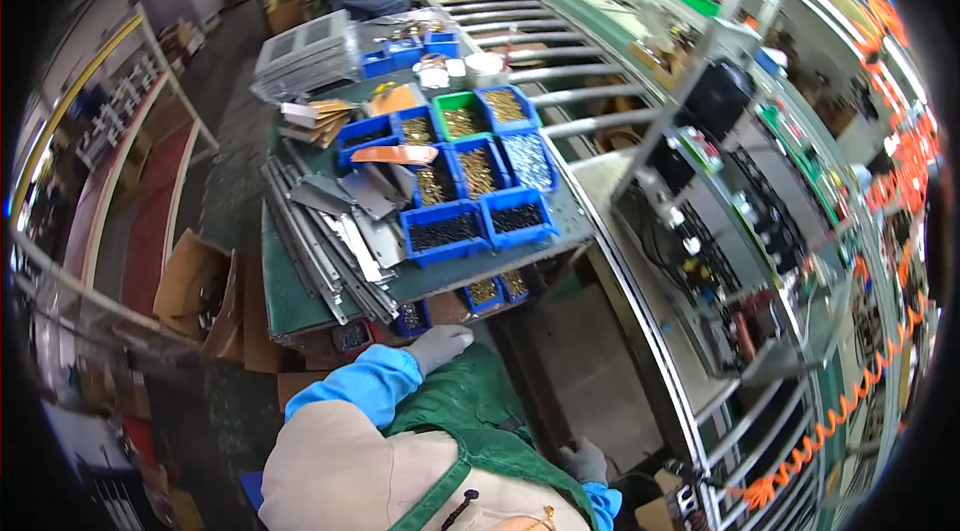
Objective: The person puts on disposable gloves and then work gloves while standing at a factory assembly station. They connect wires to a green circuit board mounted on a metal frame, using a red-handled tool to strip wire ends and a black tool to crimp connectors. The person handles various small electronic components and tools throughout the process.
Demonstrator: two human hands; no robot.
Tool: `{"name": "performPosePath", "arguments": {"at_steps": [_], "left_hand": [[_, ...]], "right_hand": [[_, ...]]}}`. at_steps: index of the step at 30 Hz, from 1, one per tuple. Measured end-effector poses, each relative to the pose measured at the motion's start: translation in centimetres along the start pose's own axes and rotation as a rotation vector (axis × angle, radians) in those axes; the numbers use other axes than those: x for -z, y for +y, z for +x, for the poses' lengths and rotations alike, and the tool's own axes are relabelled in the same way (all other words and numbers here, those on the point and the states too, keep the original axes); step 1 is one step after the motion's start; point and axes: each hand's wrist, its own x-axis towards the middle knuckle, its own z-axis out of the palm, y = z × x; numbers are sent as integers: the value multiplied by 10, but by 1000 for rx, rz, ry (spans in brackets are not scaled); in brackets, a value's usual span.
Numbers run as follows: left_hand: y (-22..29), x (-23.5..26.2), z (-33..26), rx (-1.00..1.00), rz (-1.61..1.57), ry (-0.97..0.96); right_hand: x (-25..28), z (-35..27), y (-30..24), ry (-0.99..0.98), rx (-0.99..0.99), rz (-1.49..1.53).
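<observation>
Two gloved hands, both held low at the wearer's green apron [470, 411], well below the tabletop [300, 301].

1. Cardboard box [195, 291]: brown, flaps open, on the floor left of the tabletop.
2. Tabletop: dark green, cluttered; all entries below are placed from it.
3. Metal rails [320, 251]: long grey strips in a slanting stack on the tabletop's left half.
4. Flat metal plates [365, 201]: grey, loosely piled just right of the rails.
5. Left hand [440, 346]: grey glove, blue sleeve, at the tabletop's near edge, just below the small blue bins [495, 289] tucked under that edge. Fingers curled loosely inward; no item seen in the grip, and whether it touches anything cannot be told.
6. Blue bins [445, 231]: a cluster on the tabletop's right half, holding dark and brass-coloured small hardware; one green bin [460, 116] among them at the far end.
7. Right hand [585, 461]: grey glove, blue cuff, well below and right of the tabletop, beside the apron. Fingers partly bent; what it holds, if anything, cannot be told.
8. Roller conveyor [590, 96]: metal, right of the tabletop, carrying an open grey cabinet [720, 221] with wiring.
</observation>
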Motion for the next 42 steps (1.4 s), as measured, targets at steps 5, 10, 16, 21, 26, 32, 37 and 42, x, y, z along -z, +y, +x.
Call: {"name": "performPosePath", "arguments": {"at_steps": [5, 10, 16, 21, 26, 32, 37, 42], "left_hand": [[17, 23, -18, -55, 31, -32], [76, 29, 14, -522, 110, -233], [175, 16, 11, -1016, 78, -689], [162, 26, 22, -954, 115, -718], [165, 44, 14, -938, 216, -741], [146, 36, 28, -968, 340, -728], [184, 50, 30, -625, 46, -860], [211, 26, 36, -662, -175, -781]], "right_hand": [[44, 79, -78, 20, 183, -23], [21, 159, -135, -162, 239, 196], [36, 127, -122, -154, -4, 163], [48, 108, -127, -91, -114, 178], [52, 95, -140, -42, -158, 188], [43, 91, -163, -40, -119, 169], [45, 102, -205, -87, -34, 144], [61, 115, -222, -89, 18, 240]]}}
